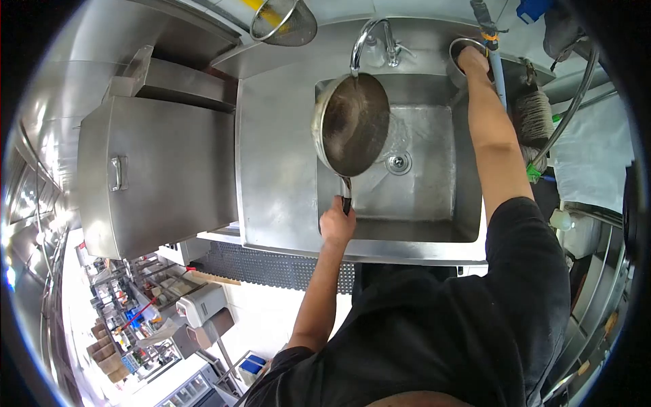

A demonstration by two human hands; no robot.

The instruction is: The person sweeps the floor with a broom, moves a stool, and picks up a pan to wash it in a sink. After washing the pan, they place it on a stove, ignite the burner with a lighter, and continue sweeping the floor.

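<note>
My left hand [337, 222] is closed round the dark handle of a frying pan [356, 125]. The pan is tilted over the left part of the steel sink [424, 197], its browned inside facing right. Its far rim is right under the spout of the faucet [369, 30], and water runs in the basin below it. My right hand [473, 61] reaches into a round metal container [456, 68] at the sink's back right corner. The fingers of that hand are hidden inside it, so I cannot see what they touch.
A mesh strainer [288, 27] hangs at the back wall. Left of the sink are a steel drainboard [278, 163] and a steel cabinet [169, 169]. A blue pole [497, 74], a mop head [534, 115] and a hose [576, 108] crowd the right side.
</note>
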